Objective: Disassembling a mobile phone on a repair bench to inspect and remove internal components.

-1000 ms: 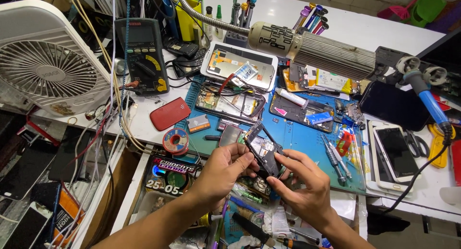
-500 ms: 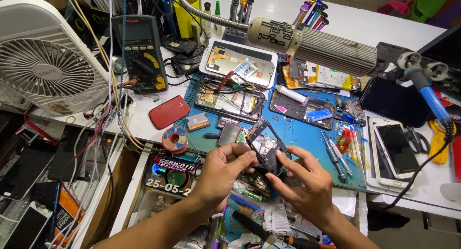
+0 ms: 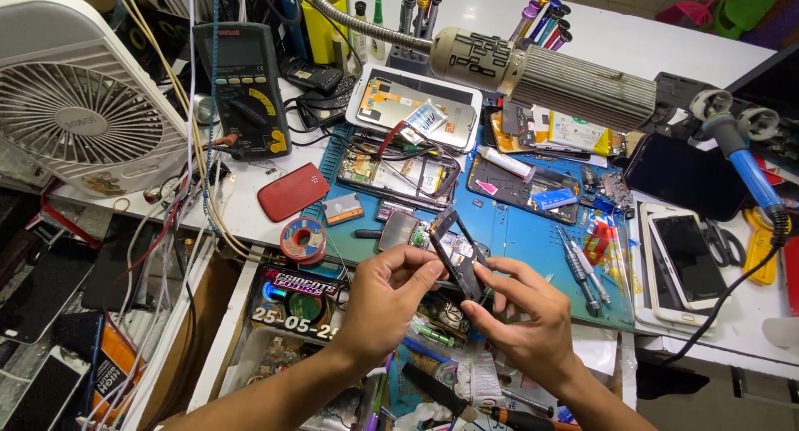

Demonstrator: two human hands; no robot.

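Both my hands hold a small opened phone body, dark with exposed circuit parts, tilted above the front edge of a blue work mat. My left hand pinches its left side with thumb and fingers. My right hand grips its lower right edge, fingertips on the frame. A grey phone part lies on the mat just behind the held phone.
A white fan stands at the far left, a multimeter beside it. A red phone cover and solder reel lie on the table. Opened phones, screwdrivers, a lamp head, white phones and an open drawer surround me.
The phone body has been turned more upright and edge-on between my hands. My fingers have shifted along its frame. The hands stay in the same spot.
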